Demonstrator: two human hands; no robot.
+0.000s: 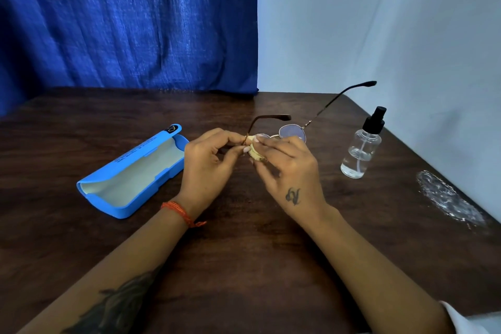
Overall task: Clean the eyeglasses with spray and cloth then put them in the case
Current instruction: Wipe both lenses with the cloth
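Observation:
Thin metal-rimmed eyeglasses (294, 131) with both temples unfolded are held above the table's middle. My left hand (210, 164) pinches the frame at its left hinge. My right hand (287, 168) presses a small cream cloth (254, 150) around the left lens, which the cloth and fingers hide. The right lens is bare. An open blue case (130, 171) with a pale lining lies on the table to the left of my hands. A clear spray bottle (362, 146) with a black pump top stands upright to the right.
The dark wooden table (244, 252) carries a whitish scuffed patch (447, 199) near its right edge. A blue curtain (127, 22) hangs behind the table on the left and a pale wall (379, 22) closes the right side.

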